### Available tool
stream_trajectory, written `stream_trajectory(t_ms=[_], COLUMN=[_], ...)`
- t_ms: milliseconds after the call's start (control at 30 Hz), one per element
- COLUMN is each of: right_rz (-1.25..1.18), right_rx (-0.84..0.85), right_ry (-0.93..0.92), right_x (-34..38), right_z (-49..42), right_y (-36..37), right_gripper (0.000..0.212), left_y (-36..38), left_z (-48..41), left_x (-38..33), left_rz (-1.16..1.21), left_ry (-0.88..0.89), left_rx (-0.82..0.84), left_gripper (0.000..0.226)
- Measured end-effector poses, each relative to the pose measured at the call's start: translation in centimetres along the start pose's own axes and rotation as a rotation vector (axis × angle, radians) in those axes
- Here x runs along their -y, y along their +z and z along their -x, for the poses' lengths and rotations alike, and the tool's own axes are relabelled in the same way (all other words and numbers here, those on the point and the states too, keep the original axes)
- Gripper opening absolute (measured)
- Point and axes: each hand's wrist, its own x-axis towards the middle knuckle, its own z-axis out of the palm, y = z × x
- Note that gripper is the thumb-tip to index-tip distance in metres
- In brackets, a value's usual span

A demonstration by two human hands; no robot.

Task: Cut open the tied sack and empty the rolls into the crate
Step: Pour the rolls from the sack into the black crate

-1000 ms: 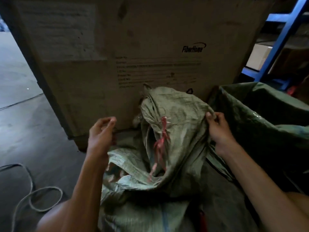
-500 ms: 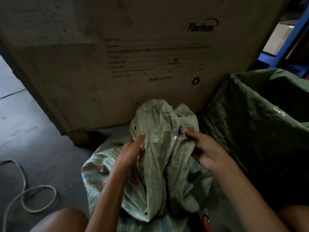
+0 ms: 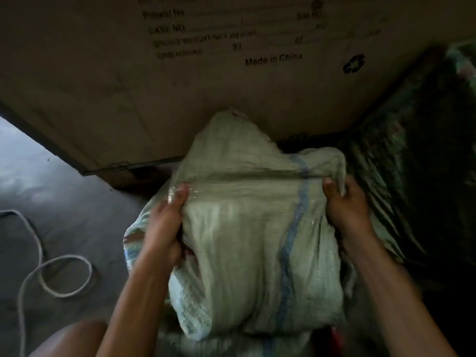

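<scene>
- The left hand (image 3: 164, 225), at centre-left of the frame, is closed on a gathered fold of the woven sack (image 3: 252, 240); its fingertips (image 3: 180, 193) are pressed into the cloth.
- The right hand (image 3: 347, 210), at centre-right, is clenched on the opposite fold beside the blue stripe (image 3: 291, 235); a taut ridge of fabric is drawn between the two hands.
- The sack fills the middle of the frame, bulging below the grip, its top leaning toward the printed cardboard carton (image 3: 180, 81) across the upper frame.
- No tie, blade, rolls or crate can be made out; the dark green sack (image 3: 417, 161) at right is blurred.
- The step is judged to be handling and positioning; cutting is not yet begun.
- Next, the tied mouth must be found and a cutter fetched.
- A grey cord (image 3: 51, 279) lies looped at lower left.
</scene>
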Motion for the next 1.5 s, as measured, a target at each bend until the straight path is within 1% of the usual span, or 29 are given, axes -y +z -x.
stream_trajectory(t_ms=[100,167,200,267,300,367,400,433,467,533,633,700,767,833,867,933,967,1033,1100,1133,1167,1233,1300,1367,1433,1500], right_rz=[0.118,0.147,0.120,0.039,-0.018,-0.105,-0.114,-0.112,-0.102,-0.048,-0.037,-0.075,-0.132,-0.193,-0.232,-0.284,-0.294,-0.298,-0.288,-0.292,-0.312,-0.381,-0.438,-0.484,-0.525,-0.550], right_rx=[0.016,0.031,0.051,0.090,0.129,0.199,0.220,0.227,0.212,0.141,0.071,0.058,0.049,0.027,0.019,0.006,0.009,0.029,0.017,0.003,-0.012,-0.042,-0.093,-0.171,-0.255,-0.324], right_ry=[0.001,0.019,0.034,0.068,0.117,0.260,0.294,0.300,0.298,0.281,0.248,0.238,0.207,0.183,0.176,0.175,0.167,0.129,0.086,0.081,0.082,0.101,0.134,0.176,0.219,0.273], right_x=[3.3,6.0,6.9,9.5,11.3,15.3,17.4,19.5,21.6,26.0,32.3,37.1,41.9,46.3,48.3,51.8,53.2,56.1,58.7,59.6,60.3,60.6,60.1,59.0,57.4,55.5], right_z=[1.1,2.7,3.7,6.8,8.6,12.2,13.8,15.0,15.8,16.5,16.8,17.4,18.5,20.2,21.2,23.2,24.1,26.1,28.8,30.6,32.5,36.9,41.3,45.6,49.1,51.9], right_y=[-2.5,-4.6,-5.7,-8.0,-9.3,-12.0,-13.5,-15.2,-16.8,-19.9,-23.8,-25.1,-25.5,-25.5,-25.5,-25.7,-26.0,-27.0,-28.7,-29.6,-30.7,-32.9,-35.0,-37.0,-38.9,-40.7], right_gripper=[0.047,0.050,0.044,0.026,0.028,0.050,0.055,0.051,0.042,0.027,0.030,0.027,0.028,0.033,0.035,0.032,0.028,0.020,0.021,0.025,0.028,0.030,0.028,0.027,0.027,0.031], left_y=[-1.3,-1.3,-1.1,-1.0,-0.9,-0.9,-0.9,-0.9,-1.0,-1.5,-2.5,-2.4,-1.6,-1.2,-1.3,-2.0,-2.6,-3.5,-4.0,-4.1,-4.1,-4.3,-4.3,-4.0,-3.8,-3.6], left_z=[1.5,3.7,5.0,8.3,10.2,13.6,15.5,17.5,19.4,22.3,25.9,28.5,31.3,33.9,35.1,36.9,37.5,39.3,41.3,42.9,44.3,47.4,50.3,53.0,55.3,57.1], left_x=[-3.3,-5.5,-6.5,-8.9,-10.3,-13.1,-14.6,-16.3,-18.2,-22.2,-29.3,-34.2,-38.9,-43.1,-45.2,-49.0,-50.6,-53.3,-55.0,-55.7,-56.0,-55.5,-53.9,-51.3,-48.8,-46.8], left_rz=[-0.023,-0.070,-0.076,-0.025,0.036,0.139,0.143,0.093,0.040,-0.026,-0.102,-0.156,-0.251,-0.440,-0.565,-0.839,-0.965,-1.143,-1.236,-1.249,-1.216,-1.023,-0.805,-0.629,-0.561,-0.568], left_ry=[-0.042,-0.053,-0.070,-0.143,-0.204,-0.285,-0.311,-0.324,-0.323,-0.261,-0.072,0.039,0.122,0.163,0.157,0.183,0.213,0.230,0.206,0.207,0.210,0.168,0.054,-0.088,-0.226,-0.318], left_rx=[-0.045,-0.028,-0.004,0.078,0.113,0.161,0.169,0.160,0.163,0.142,0.123,0.141,0.153,0.144,0.131,0.137,0.188,0.353,0.466,0.514,0.546,0.571,0.568,0.602,0.670,0.728], left_gripper=[0.033,0.034,0.038,0.051,0.059,0.066,0.063,0.057,0.047,0.019,0.038,0.040,0.033,0.022,0.028,0.053,0.062,0.073,0.081,0.078,0.071,0.056,0.048,0.043,0.036,0.040])
